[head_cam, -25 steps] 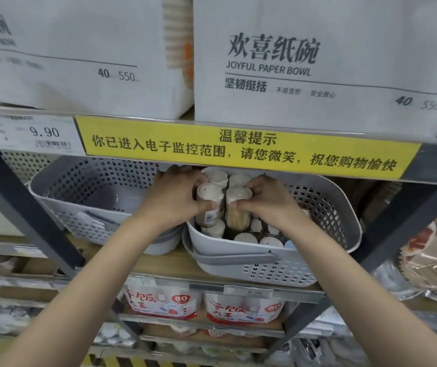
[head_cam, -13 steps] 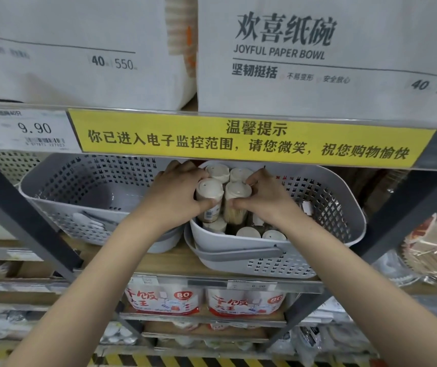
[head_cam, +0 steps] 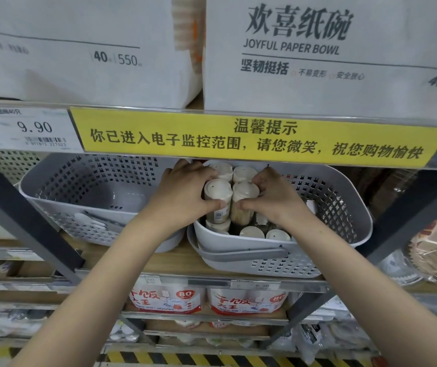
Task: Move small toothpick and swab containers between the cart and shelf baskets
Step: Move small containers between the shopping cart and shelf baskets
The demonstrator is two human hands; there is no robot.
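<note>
Both hands are up at the shelf [head_cam: 159, 263], reaching over the near rim of the right basket [head_cam: 238, 256]; the left hand [head_cam: 183, 198] has its grip wrapped around a white-capped container [head_cam: 217, 200] with a label low on its side, thumb across the front; the right hand [head_cam: 273, 201] is clenched around the neighbouring toothpick container [head_cam: 243, 205], its clear body showing the pale sticks inside; the two containers stand upright and touch side by side, held above the ones lower in the basket; two more white caps [head_cam: 243, 174] sit just behind them, between the fingers of both hands; further caps [head_cam: 251, 232] show low at the front of the basket, near its grey handle [head_cam: 243, 254]; whether the two held containers rest on those below cannot be told; the left basket [head_cam: 79, 186] stands just beside, with its handle lying inside and the left forearm crossing its right end; above, a yellow notice strip [head_cam: 259, 140] runs along the upper shelf edge beside a price tag [head_cam: 24, 131] reading 9.90; paper bowl packs [head_cam: 318, 49] sit on top; red-and-white packs [head_cam: 167, 300] line the shelf below.
</note>
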